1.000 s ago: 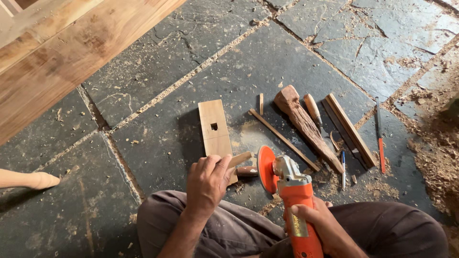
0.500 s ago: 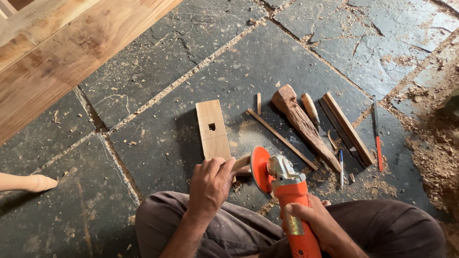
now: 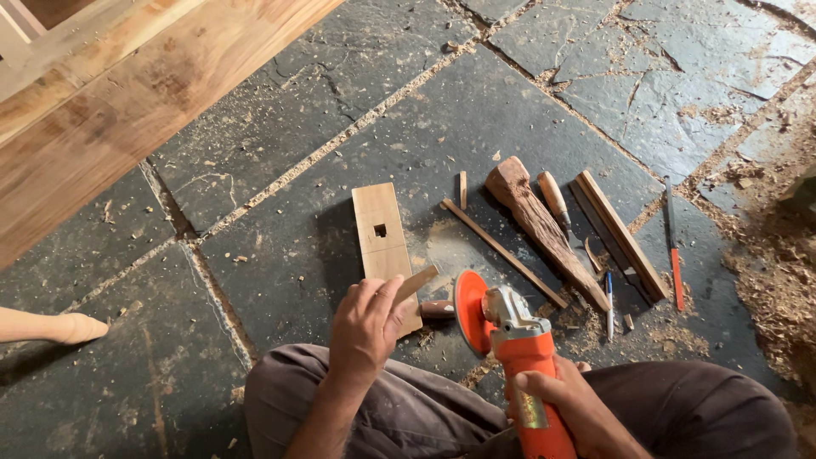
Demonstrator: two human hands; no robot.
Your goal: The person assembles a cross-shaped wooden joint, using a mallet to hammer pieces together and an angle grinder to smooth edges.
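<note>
Wood strip (image 3: 416,281) is pinched in left hand (image 3: 365,327) fingers beside sanding disc (image 3: 470,311); orange angle grinder (image 3: 525,374) is gripped w/ right hand (image 3: 565,408).

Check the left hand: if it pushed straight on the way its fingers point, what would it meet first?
Likely the orange sanding disc of the grinder. The left hand points its small wood strip up and right, close to the disc; depth is unclear, so it might pass just above.

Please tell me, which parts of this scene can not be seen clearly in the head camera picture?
- Angle grinder: rear of the orange body cut off by the bottom edge; right hand covers the handle.
- Small wood piece: lower end hidden inside the left hand.
- Sanding disc: whether it spins cannot be told.
- Turned wooden leg: cut off by the left edge.
- Thin tools in sawdust: too small to identify.
</note>
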